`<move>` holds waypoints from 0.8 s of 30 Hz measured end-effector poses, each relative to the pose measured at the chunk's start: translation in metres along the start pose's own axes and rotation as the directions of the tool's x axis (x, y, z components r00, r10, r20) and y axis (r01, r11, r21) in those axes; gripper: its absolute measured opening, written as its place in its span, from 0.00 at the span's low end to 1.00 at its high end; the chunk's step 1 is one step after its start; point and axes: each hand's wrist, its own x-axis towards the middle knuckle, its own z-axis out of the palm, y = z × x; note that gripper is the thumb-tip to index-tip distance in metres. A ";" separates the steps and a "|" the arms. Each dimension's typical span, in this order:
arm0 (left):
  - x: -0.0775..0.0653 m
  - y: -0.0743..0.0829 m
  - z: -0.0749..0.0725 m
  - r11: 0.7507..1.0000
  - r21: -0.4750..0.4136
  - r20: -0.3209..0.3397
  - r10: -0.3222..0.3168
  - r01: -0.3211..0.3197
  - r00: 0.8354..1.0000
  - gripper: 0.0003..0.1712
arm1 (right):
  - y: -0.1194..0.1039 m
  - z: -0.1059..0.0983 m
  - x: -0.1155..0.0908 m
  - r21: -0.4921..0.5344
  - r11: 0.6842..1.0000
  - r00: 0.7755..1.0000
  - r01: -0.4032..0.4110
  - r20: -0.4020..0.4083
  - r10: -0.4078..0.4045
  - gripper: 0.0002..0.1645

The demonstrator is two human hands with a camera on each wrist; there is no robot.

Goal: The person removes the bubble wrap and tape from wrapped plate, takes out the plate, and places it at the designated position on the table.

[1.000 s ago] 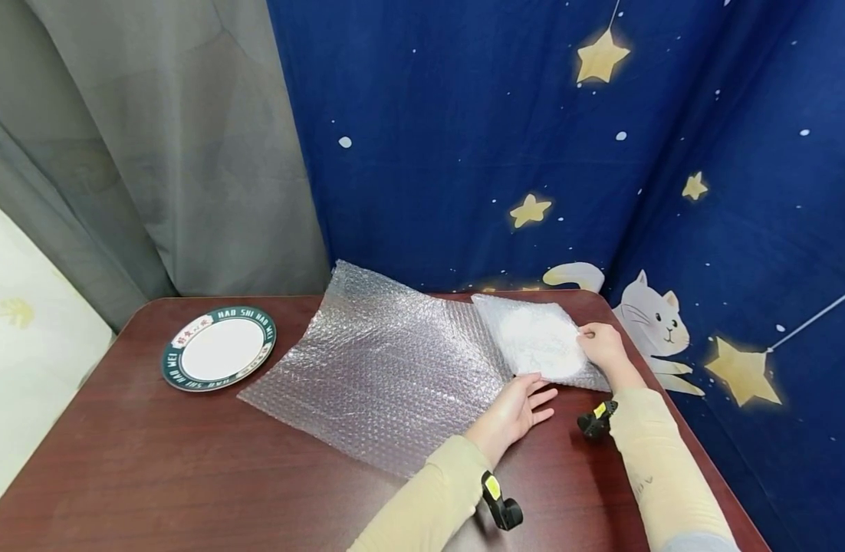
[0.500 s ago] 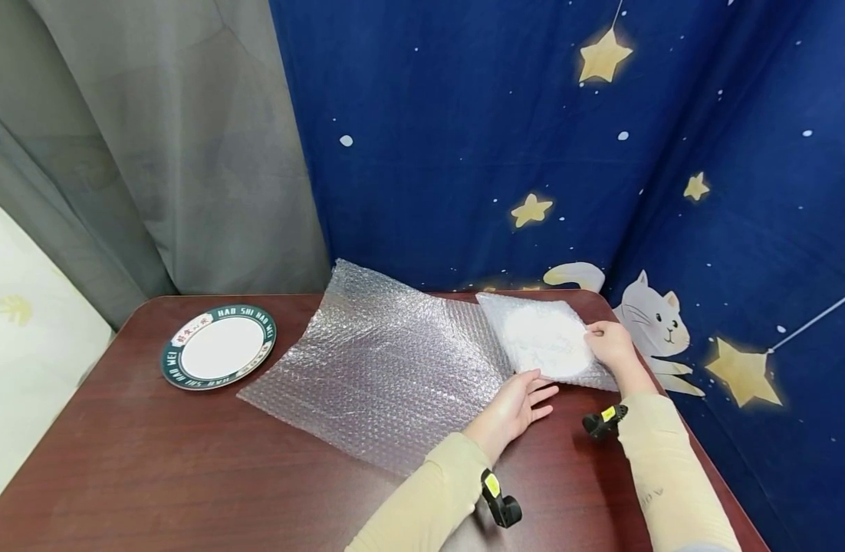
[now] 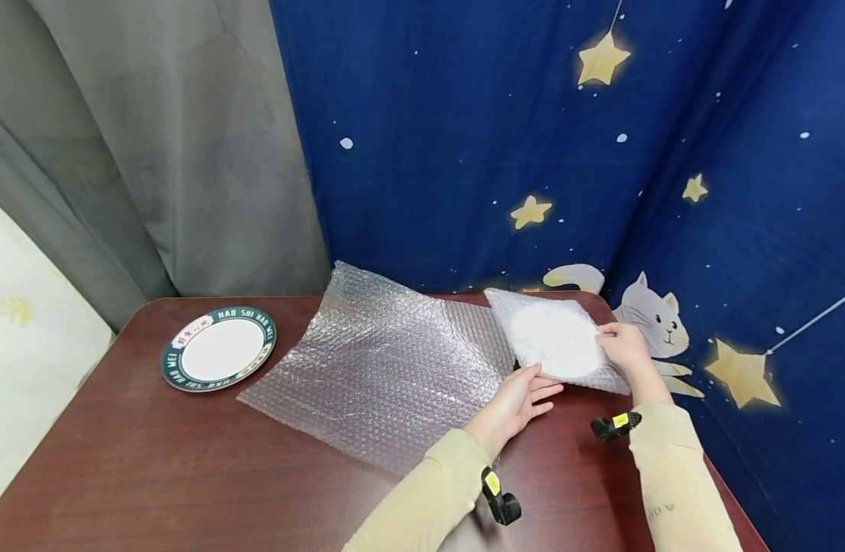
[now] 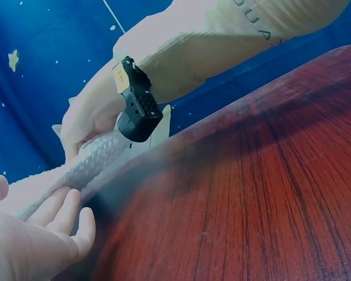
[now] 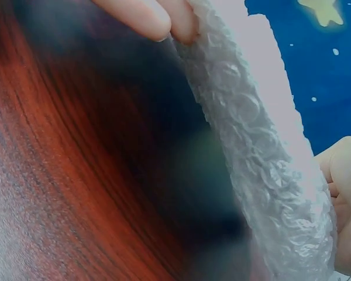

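A white round plate point(image 3: 556, 339) shows through the bubble wrap folded around it, at the far right of the table. My left hand point(image 3: 515, 402) holds the near edge of this bundle. In the left wrist view its thumb lies above the edge and its other fingers point(image 4: 58, 211) extend underneath. My right hand point(image 3: 626, 349) pinches the right side, thumb on top. The right wrist view shows the wrap's bubbly side point(image 5: 263, 158) standing off the table, tilted. To the left spreads a flat sheet of bubble wrap point(image 3: 402, 368), which meets the bundle's left side.
A second plate point(image 3: 177, 360), white with a dark green lettered rim, lies at the table's left. The dark red wooden table point(image 3: 188, 468) ends close behind the bundle. A grey curtain point(image 3: 208, 153) and a blue star-patterned curtain point(image 3: 457, 138) hang behind it.
The wrapped plate and my right hand have shifted a little to the right. My left hand has stayed nearly in place, its fingers now further under the near edge.
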 end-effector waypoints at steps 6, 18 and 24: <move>-0.001 0.003 0.002 1.000 0.007 0.018 0.002 -0.003 1.000 0.20 | -0.003 -0.008 -0.009 0.047 0.999 1.000 -0.016 0.003 0.015 0.24; -0.002 0.005 0.003 0.999 0.044 0.022 0.017 -0.018 1.000 0.16 | -0.008 -0.019 -0.028 0.052 0.999 0.999 0.012 -0.037 -0.010 0.24; -0.003 0.008 0.004 0.992 0.113 0.018 0.046 -0.048 0.999 0.16 | -0.010 -0.021 -0.034 0.074 0.997 0.998 -0.002 -0.058 0.006 0.24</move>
